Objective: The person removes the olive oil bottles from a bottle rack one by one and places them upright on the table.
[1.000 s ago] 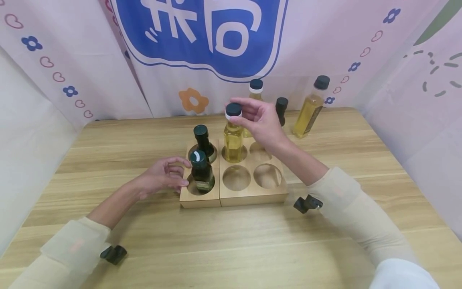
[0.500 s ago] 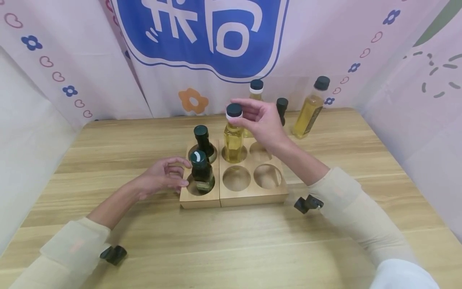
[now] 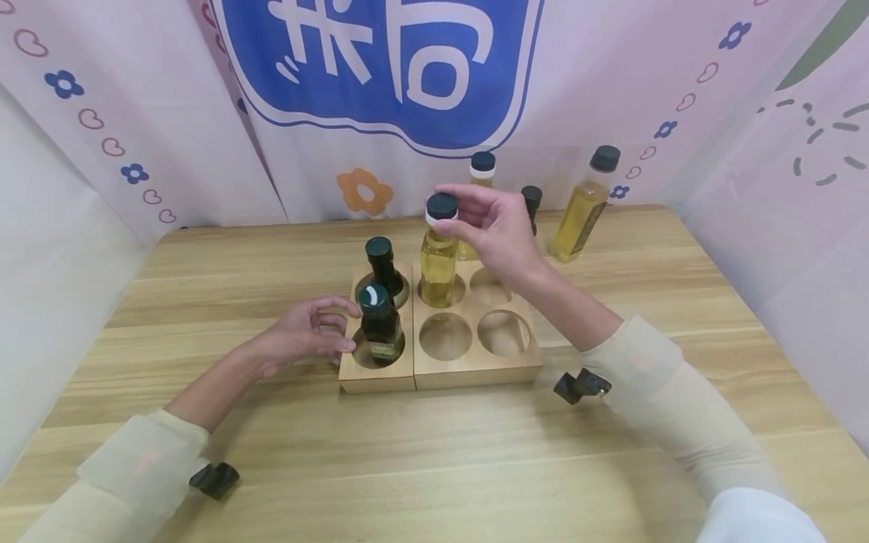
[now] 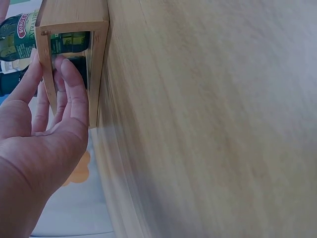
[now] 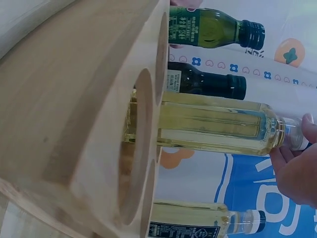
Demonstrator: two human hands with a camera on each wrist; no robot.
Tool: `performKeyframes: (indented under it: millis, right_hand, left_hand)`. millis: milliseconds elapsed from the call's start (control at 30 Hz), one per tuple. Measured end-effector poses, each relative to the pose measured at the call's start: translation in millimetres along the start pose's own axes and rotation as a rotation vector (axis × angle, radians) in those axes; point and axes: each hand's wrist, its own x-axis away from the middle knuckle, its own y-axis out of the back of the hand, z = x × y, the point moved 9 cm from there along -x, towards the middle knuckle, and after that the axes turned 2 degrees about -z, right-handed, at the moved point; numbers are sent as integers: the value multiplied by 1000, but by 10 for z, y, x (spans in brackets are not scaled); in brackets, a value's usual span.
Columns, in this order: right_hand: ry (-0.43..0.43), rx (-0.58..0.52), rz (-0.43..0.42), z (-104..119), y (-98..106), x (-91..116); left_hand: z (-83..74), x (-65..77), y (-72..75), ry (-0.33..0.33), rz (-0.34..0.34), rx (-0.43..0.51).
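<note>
My right hand (image 3: 498, 230) pinches the neck of a bottle of yellow oil (image 3: 437, 271) just below its dark cap. The bottle stands upright, its base inside a back hole of the wooden bottle rack (image 3: 475, 375). In the right wrist view, fingertips (image 5: 287, 154) lie along the neck. At the rack's left end my left hand (image 3: 292, 339) grips the edge of the top board, some fingers reaching into the open side in the left wrist view. Close to it, a dark green bottle (image 3: 382, 328) fills the front left hole, with another dark green bottle (image 3: 382, 260) behind.
Behind the rack stand another yellow oil bottle (image 3: 483, 177) and a dark-capped bottle (image 3: 532, 202), both partly hidden by my right hand. A further yellow oil bottle (image 3: 580, 215) stands at the back right. A printed cloth (image 3: 577, 98) hangs behind the table (image 3: 434, 467).
</note>
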Motion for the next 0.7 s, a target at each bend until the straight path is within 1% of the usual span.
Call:
performKeyframes:
  millis: [200, 333, 500, 700]
  right_hand:
    - [98, -39, -7, 170, 16, -11]
    - [136, -81, -19, 268, 38, -20]
    - [165, -128, -44, 364, 81, -35]
    - [185, -135, -64, 444, 116, -66]
  left_hand:
    - [-2, 2, 3, 4, -1, 8]
    - [-2, 0, 4, 6, -2, 7]
    - [1, -3, 2, 7, -1, 4]
    - [0, -8, 0, 5, -2, 1]
